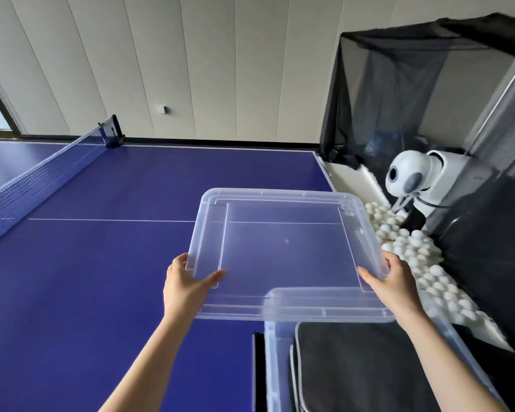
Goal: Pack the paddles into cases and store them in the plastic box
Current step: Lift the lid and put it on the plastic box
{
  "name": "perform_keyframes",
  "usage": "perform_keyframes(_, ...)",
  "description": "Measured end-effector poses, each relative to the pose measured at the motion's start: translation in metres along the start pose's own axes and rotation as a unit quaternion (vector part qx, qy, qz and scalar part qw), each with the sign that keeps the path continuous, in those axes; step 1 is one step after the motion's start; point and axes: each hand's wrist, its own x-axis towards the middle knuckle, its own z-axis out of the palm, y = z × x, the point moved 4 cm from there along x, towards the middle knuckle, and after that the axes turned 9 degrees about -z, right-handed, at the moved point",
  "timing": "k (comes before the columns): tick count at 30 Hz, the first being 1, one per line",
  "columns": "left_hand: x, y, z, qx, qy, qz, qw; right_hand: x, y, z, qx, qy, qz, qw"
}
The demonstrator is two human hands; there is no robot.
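I hold a clear plastic lid (283, 251) in the air above the blue table. My left hand (188, 288) grips its left edge, thumb on top. My right hand (394, 285) grips its right edge the same way. Below the lid's near edge stands the clear plastic box (270, 367), at the bottom right. Dark paddle cases (357, 370) with light piping lie inside it. No bare paddle is in view.
The blue table tennis table (116, 263) spreads left and ahead, its net (42, 171) at the far left. A white ball machine (414, 176) stands at right under black catch netting (399, 93), with several white balls (419, 263) piled beside the box.
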Motion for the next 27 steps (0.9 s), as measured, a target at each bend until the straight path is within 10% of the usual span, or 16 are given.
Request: perform_keyframes(27,-0.215,-0.071,0.098,0.079,-0.002,-0.051,0.996,-0.119,0.172,-0.111,-0.040,-0.068,0.031,0.996)
